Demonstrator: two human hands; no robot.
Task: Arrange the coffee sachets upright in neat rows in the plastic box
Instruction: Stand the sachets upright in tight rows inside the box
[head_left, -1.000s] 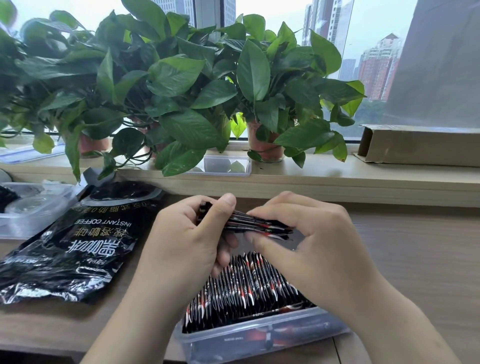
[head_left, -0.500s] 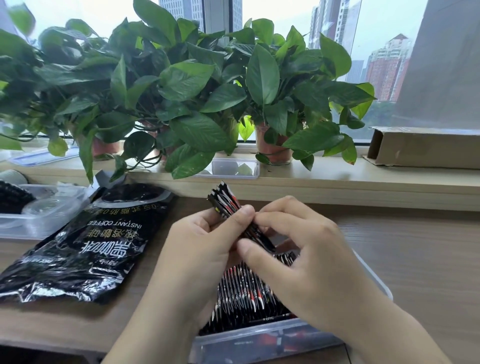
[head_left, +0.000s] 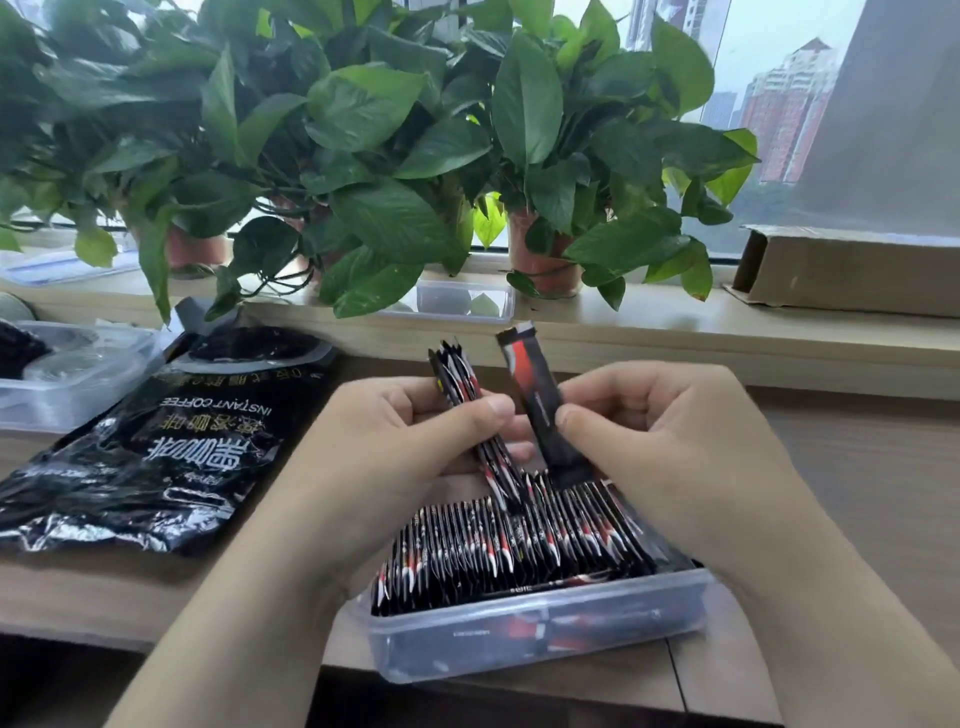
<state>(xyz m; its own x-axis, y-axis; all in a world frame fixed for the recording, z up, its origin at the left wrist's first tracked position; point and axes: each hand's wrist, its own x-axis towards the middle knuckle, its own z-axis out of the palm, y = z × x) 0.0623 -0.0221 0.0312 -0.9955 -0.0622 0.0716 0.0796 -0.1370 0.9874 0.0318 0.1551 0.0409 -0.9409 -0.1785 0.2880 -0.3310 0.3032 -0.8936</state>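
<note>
One sachet (head_left: 537, 395) is pinched in my right hand (head_left: 675, 447); my left hand (head_left: 384, 457) clamps its fingers on a small bundle (head_left: 457, 379), both just above the plastic box (head_left: 519, 639) with its upright rows (head_left: 519, 540).

Left hand (head_left: 400, 447) grips a sachet bundle (head_left: 470, 410); right hand (head_left: 670, 441) pinches a single sachet (head_left: 540, 400) upright above the plastic box (head_left: 540, 639) of standing rows.
</note>
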